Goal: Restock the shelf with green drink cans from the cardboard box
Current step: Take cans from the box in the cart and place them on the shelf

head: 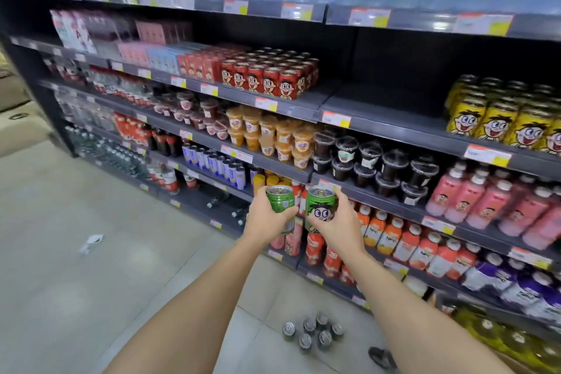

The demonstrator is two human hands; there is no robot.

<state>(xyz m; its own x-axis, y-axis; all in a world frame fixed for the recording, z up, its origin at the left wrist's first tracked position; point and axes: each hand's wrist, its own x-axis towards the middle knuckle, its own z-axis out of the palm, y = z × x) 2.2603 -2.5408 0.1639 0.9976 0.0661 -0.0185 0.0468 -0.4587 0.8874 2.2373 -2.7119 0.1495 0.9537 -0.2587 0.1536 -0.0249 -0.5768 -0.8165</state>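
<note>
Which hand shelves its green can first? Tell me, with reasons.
Probably the right hand: its green cartoon-faced metal can is upright and nearer the empty dark shelf section up to the right. The left hand holds its green can farther left.

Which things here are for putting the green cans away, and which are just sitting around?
For the job:
left hand holding a green can
right hand holding another green can
bare shelf gap

Just there:
red cans
yellow cans
floor cans

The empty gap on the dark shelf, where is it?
In the head view, the bare stretch of dark shelf lies right of centre, between the red cartoon-face cans and the yellow cartoon-face cans.
</note>
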